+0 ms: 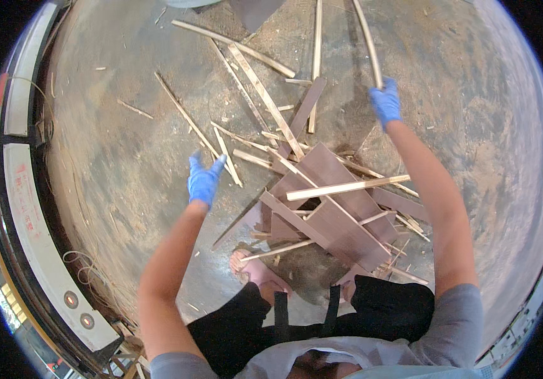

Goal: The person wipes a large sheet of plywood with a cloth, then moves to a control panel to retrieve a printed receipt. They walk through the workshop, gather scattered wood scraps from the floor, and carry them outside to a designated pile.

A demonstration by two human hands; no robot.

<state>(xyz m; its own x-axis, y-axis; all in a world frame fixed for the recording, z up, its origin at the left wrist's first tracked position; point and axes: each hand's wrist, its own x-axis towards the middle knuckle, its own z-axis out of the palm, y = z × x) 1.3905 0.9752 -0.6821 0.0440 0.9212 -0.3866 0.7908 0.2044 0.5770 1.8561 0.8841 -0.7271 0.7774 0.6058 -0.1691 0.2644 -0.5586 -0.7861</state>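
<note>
My right hand (386,103), in a blue glove, is closed around the near end of a long thin wooden strip (366,38) that reaches away toward the far edge of the view. My left hand (204,179), gloved in blue too, hangs over the floor with its fingers apart and holds nothing. Close by it lie a short pale wood sliver (228,159) and a long thin strip (186,114). Between my arms, in front of my feet, is a heap of brown board pieces (341,211) crossed by pale wooden strips (347,187).
Beyond the heap, more strips (265,95) and a narrow brown board (307,114) are scattered over the dusty floor (120,145). A long white machine panel (37,234) with two round buttons runs along the left, with loose cord (85,268) beside it. My foot (259,270) stands against the heap.
</note>
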